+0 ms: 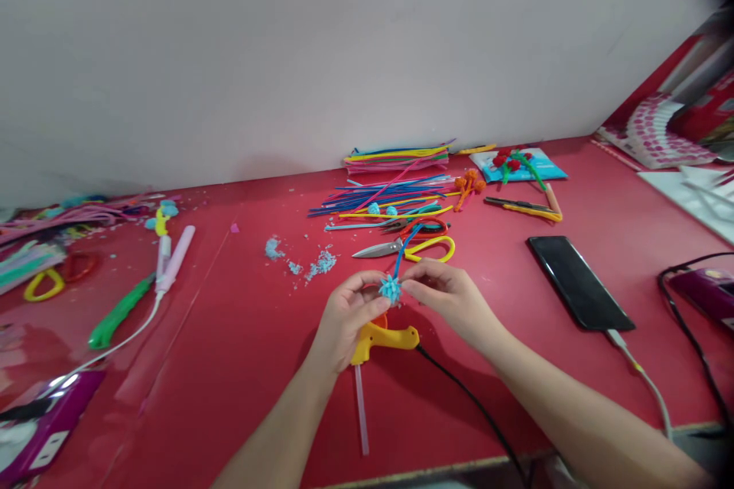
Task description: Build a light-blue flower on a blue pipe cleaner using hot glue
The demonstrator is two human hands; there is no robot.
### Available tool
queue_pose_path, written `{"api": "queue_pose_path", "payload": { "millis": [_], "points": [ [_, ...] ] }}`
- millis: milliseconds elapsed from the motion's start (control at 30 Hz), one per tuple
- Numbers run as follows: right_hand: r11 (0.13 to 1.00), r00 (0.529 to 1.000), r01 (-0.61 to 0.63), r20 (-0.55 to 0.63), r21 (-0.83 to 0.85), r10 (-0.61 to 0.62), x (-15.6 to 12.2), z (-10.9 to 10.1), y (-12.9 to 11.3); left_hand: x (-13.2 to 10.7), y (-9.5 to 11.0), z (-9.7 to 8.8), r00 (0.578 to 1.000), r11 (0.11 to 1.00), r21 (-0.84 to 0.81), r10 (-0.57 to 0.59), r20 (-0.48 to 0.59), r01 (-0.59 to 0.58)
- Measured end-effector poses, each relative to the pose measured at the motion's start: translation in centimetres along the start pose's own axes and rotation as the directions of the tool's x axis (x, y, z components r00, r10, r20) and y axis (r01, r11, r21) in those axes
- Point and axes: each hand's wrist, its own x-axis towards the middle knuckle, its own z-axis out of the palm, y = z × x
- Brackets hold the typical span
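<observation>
A light-blue fuzzy pipe-cleaner flower with short spiky petals is held between my two hands in the head view, its darker blue stem pointing up and away. My left hand pinches the flower from the left with thumb and fingers. From the right, the fingertips of my right hand close on the flower's edge. Below them lies a yellow glue gun, partly covered by my left hand, with a clear glue stick sticking out of it. Yellow-handled scissors rest just beyond the flower.
Pipe cleaners lie bundled by the white partition. Blue fluff clippings are scattered at left of centre. A phone on a cable lies right. Pink glue gun and green-handled tool lie left. The black cord crosses the front edge.
</observation>
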Motion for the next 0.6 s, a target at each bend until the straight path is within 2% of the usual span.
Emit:
{"api": "queue_pose_path", "payload": {
  "millis": [100, 167, 233, 367, 600],
  "points": [
    [0.998, 0.986, 0.054, -0.154, -0.039, -0.059, 0.7, -0.4, 1.0, 0.7, 0.1, -0.7, 1.000, 0.996, -0.090, 0.026, -0.016, -0.027],
    [0.994, 0.956, 0.080, -0.275, -0.073, -0.097, 1.4, -0.7, 1.8, 1.2, 0.3, -1.3, 0.997, 0.989, -0.130, 0.069, -0.037, -0.074],
    [0.990, 0.937, 0.086, -0.329, -0.108, -0.117, 2.1, -0.9, 2.6, 1.7, 0.4, -1.7, 0.992, 0.980, -0.162, 0.109, -0.057, -0.117],
    [0.978, 0.931, 0.076, -0.336, -0.194, -0.139, 2.9, -1.1, 3.7, 2.2, 0.6, -2.3, 0.985, 0.965, -0.202, 0.156, -0.076, -0.169],
    [0.915, 0.962, 0.069, -0.217, -0.397, -0.167, 3.0, -1.2, 4.9, 2.4, 0.2, -2.7, 0.979, 0.958, -0.204, 0.186, -0.089, -0.201]
  ]
}}
